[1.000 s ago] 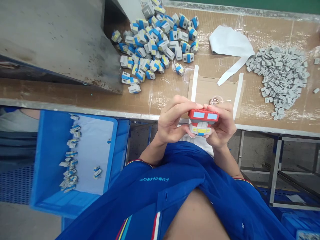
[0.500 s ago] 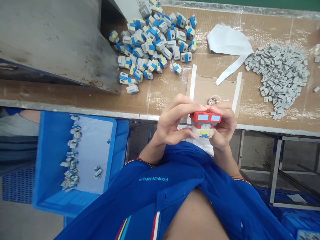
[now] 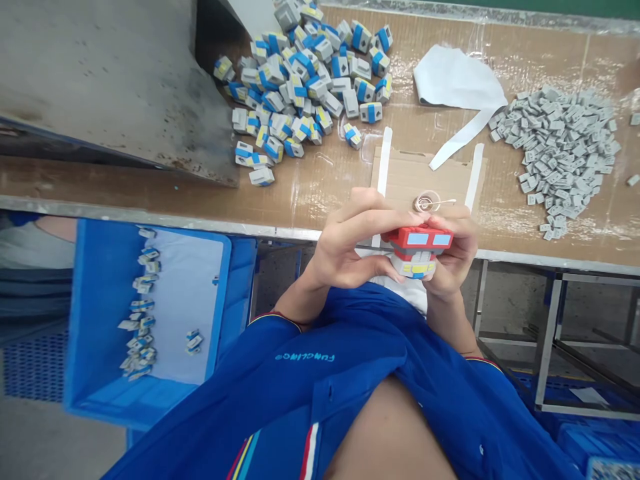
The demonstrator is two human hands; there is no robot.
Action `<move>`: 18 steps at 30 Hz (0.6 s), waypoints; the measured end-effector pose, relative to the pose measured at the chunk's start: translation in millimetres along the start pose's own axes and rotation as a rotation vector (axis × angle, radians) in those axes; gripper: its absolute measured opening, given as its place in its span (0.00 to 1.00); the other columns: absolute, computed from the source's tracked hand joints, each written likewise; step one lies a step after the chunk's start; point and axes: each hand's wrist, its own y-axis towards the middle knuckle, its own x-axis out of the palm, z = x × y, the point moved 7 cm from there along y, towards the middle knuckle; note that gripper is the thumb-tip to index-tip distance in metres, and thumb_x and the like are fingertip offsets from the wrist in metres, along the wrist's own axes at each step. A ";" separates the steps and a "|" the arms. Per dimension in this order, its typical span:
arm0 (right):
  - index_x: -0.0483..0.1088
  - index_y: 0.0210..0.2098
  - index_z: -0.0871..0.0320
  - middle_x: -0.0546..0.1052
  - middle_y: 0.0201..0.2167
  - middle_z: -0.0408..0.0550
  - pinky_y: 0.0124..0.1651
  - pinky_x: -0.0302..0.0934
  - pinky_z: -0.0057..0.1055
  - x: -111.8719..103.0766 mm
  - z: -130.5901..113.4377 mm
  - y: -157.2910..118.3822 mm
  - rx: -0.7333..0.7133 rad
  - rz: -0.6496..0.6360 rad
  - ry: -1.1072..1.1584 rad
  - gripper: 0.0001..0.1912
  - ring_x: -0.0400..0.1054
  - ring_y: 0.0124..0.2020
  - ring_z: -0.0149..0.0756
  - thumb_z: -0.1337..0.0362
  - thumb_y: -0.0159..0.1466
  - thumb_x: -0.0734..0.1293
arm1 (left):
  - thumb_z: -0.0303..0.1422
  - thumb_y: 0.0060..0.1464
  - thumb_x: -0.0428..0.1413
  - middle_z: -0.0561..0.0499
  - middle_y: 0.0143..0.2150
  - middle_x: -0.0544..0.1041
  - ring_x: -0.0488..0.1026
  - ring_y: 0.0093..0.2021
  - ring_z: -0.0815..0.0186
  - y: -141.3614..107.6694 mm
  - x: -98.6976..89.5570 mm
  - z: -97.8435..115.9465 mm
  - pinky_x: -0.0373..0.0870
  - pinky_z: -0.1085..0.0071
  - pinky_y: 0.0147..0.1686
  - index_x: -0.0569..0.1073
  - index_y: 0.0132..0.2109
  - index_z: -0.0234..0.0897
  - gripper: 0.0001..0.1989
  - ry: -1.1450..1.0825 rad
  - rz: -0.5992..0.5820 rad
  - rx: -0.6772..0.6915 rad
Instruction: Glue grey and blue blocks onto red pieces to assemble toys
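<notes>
Workbench (image 3: 310, 203), brown and glossy, is the biggest thing before you, sweeping from 9 through 12 to 3 o'clock of your view. A grey metal housing (image 3: 110, 87), stained in places, stands on it at 10. At 8 o'clock sits a blue bin (image 3: 100, 333) holding some grey, blue and yellow blocks (image 3: 143, 307). A heap of similar pieces (image 3: 300, 93) lies at 12, just beside the housing. At 2 you have a pile of small grey parts (image 3: 570, 147) and, nearer the centre, a cardboard sheet (image 3: 405, 177); at 1, a white cloth-like sheet (image 3: 455, 73) reaches over the cardboard's edge. Close to centre, toward 3, your left hand (image 3: 345, 243) and right hand (image 3: 456, 250) both grasp a red toy (image 3: 425, 240), your left thumb at its pale base. You hold it in the air by the bench's 6 o'clock edge, its light-blue windows facing you. Smaller still, a round dish (image 3: 423, 200) shows over the cardboard, with a thin stick (image 3: 445, 203) pointing to 3.
</notes>
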 end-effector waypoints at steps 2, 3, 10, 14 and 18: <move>0.77 0.62 0.37 0.79 0.44 0.43 0.36 0.73 0.38 -0.9 -0.7 0.0 0.001 -0.007 -0.012 0.25 0.74 0.40 0.39 0.40 0.69 0.75 | 0.69 0.60 0.54 0.50 0.44 0.81 0.77 0.36 0.62 1.0 1.4 2.2 0.76 0.56 0.40 0.76 0.69 0.55 0.40 0.019 -0.005 0.027; 0.76 0.62 0.37 0.79 0.44 0.43 0.35 0.73 0.38 -1.7 -0.5 -0.2 0.001 -0.007 -0.025 0.26 0.74 0.39 0.39 0.40 0.68 0.75 | 0.69 0.60 0.54 0.50 0.44 0.81 0.77 0.36 0.63 1.5 1.9 3.5 0.75 0.57 0.39 0.76 0.69 0.54 0.40 0.027 -0.005 0.045; 0.76 0.60 0.37 0.81 0.41 0.42 0.37 0.74 0.40 -5.4 -3.7 -3.1 -0.002 -0.004 -0.097 0.27 0.74 0.35 0.38 0.36 0.67 0.74 | 0.71 0.59 0.53 0.50 0.46 0.81 0.79 0.39 0.60 -2.1 1.3 0.1 0.79 0.53 0.44 0.78 0.65 0.59 0.37 0.027 0.006 -0.010; 0.77 0.59 0.39 0.82 0.40 0.43 0.33 0.73 0.41 -6.1 -16.9 1.0 -0.040 -0.007 -0.191 0.25 0.75 0.33 0.40 0.36 0.69 0.72 | 0.71 0.56 0.56 0.50 0.47 0.83 0.79 0.40 0.59 -4.0 -2.7 -2.4 0.78 0.53 0.43 0.81 0.61 0.59 0.35 -0.042 0.050 0.000; 0.77 0.61 0.38 0.83 0.42 0.43 0.32 0.72 0.40 -8.3 -26.7 5.2 -0.103 -0.042 -0.239 0.27 0.77 0.33 0.40 0.37 0.68 0.73 | 0.74 0.56 0.54 0.50 0.41 0.83 0.76 0.34 0.61 -1.0 -6.8 0.1 0.78 0.54 0.38 0.82 0.58 0.58 0.37 0.001 0.093 0.073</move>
